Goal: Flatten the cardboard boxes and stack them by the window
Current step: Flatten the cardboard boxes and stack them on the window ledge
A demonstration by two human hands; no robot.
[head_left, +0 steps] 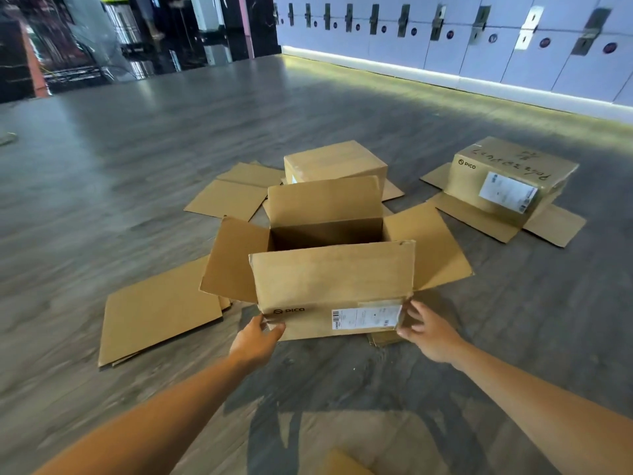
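Observation:
An open cardboard box [329, 282] stands on the floor in front of me, its top flaps spread outward and a white label on its near side. My left hand [255, 341] grips the box's lower left corner, thumb on the front face. My right hand [428, 334] touches the lower right corner with spread fingers. Behind it stands a second box [334, 161], upside down with its flaps splayed on the floor. A third box [510, 181], also upside down with a label, sits to the right. A flattened box [157, 310] lies at the left.
Another flat cardboard piece [227, 198] lies behind the open box on the left. A wall of pale lockers [479, 46] runs along the back right. Dark glossy panels [102, 39] stand at the back left. A cardboard edge [342, 464] shows at the bottom.

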